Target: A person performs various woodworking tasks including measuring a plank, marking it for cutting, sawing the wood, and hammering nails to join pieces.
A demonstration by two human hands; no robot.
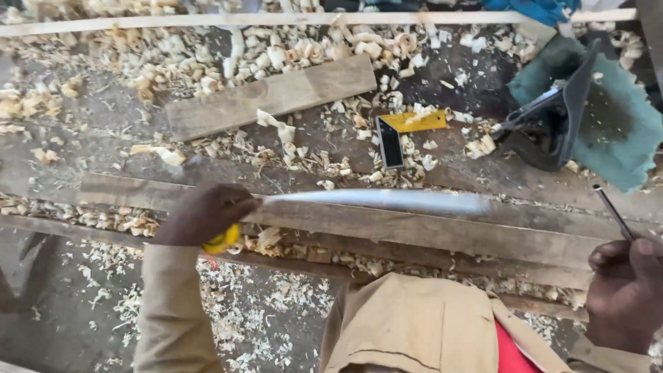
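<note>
While our left hand (204, 214) closes its grip on a yellow tape measure (222, 240), the blurred steel blade (376, 201) runs rightward above a long wooden plank (428, 231) lying across the tabletop (90, 124). Our right hand (625, 293) is curled shut around a thin dark pencil (613, 213) near the right edge of the view. Beyond the plank we see a yellow-and-black try square (404, 131), 1 shorter board (273, 97), a black folded item on green cloth (621, 131), and wood shavings (173, 55) scattered widely.
</note>
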